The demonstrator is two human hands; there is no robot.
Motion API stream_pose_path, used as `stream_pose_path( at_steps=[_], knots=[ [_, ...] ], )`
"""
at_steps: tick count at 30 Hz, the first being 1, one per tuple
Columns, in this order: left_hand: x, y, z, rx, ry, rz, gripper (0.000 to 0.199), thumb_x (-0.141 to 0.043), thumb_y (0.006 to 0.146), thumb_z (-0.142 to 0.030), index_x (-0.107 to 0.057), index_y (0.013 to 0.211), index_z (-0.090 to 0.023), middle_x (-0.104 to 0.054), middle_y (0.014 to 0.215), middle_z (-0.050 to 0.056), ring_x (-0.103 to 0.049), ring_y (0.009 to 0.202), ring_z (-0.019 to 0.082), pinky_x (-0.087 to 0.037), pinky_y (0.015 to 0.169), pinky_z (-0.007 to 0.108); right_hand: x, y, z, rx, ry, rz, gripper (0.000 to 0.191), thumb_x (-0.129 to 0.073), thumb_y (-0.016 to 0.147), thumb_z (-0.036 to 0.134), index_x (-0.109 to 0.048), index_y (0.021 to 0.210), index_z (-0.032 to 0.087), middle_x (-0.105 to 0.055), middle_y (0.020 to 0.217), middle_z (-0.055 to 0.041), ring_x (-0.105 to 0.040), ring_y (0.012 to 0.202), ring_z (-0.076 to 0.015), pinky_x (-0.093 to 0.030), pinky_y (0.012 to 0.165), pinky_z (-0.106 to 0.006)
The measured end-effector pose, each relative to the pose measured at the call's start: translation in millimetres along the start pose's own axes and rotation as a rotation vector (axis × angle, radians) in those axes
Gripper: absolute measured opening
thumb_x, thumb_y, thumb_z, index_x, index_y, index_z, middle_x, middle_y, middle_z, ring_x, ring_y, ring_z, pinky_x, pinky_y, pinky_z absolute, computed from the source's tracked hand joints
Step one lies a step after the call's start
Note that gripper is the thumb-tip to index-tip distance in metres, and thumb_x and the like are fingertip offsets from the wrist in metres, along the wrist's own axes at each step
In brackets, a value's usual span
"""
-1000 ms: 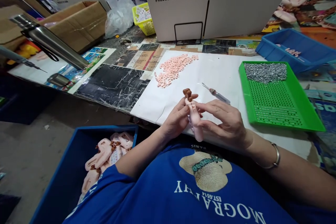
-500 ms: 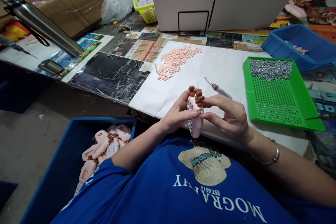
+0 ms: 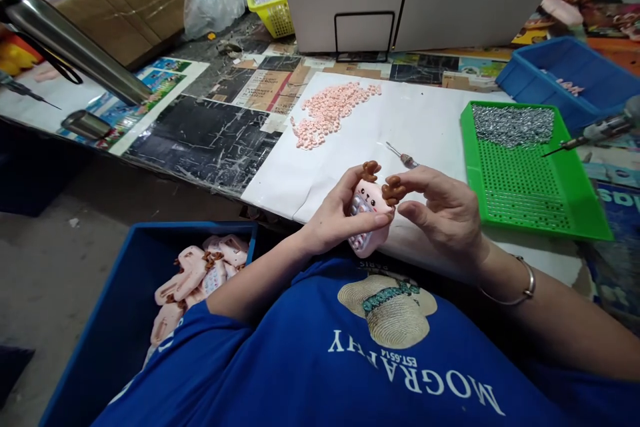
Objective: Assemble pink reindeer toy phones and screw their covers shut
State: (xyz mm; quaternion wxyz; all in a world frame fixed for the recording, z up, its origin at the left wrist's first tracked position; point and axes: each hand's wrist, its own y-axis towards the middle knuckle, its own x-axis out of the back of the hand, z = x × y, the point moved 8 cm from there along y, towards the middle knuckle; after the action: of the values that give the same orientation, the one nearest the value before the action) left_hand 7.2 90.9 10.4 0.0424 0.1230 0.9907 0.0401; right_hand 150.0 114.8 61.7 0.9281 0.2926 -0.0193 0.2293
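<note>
A pink deer-faced toy (image 3: 383,233) with brown antlers and rows of pale buttons is held above the table's front edge, its face tilted up. My left hand (image 3: 333,217) is closed round its left side, with the thumb across the front. At the right antler (image 3: 393,191), my right hand (image 3: 445,213) has its thumb and forefinger closed in a pinch. Just beyond the hands, a small hand tool with a thin metal shaft (image 3: 401,155) lies on the white sheet (image 3: 425,113). Many small pink parts (image 3: 333,113) are heaped there too.
On the right are a green tray (image 3: 525,193) of metal screws, a blue bin (image 3: 535,73) and a power screwdriver (image 3: 605,130) above the tray. A blue crate (image 3: 107,307) of pink toy parts stands lower left. A large carton (image 3: 450,0) is behind.
The toy has turned so its face and buttons show more toward me. My right fingers have shifted up to the right antler. The power screwdriver has come into view over the green tray.
</note>
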Motion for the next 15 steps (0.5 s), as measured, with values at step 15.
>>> stream_pose_path(
  at_steps=[15],
  knots=[
    [-5.5,-4.3,-3.2,0.065,-0.007,0.021,0.081,-0.088,0.07,-0.045,-0.048,0.138,-0.026,-0.065,0.127,0.009,-0.068,0.11,0.027,-0.054,0.095,0.04,-5.8,-4.8,-31.0,-0.383,0.44,-0.058,0.012,-0.073,0.089,0.023,-0.077,0.1,0.022,-0.075,0.09,-0.0013,-0.071,0.075,-0.0122,-0.063,0.07,-0.024]
  ],
)
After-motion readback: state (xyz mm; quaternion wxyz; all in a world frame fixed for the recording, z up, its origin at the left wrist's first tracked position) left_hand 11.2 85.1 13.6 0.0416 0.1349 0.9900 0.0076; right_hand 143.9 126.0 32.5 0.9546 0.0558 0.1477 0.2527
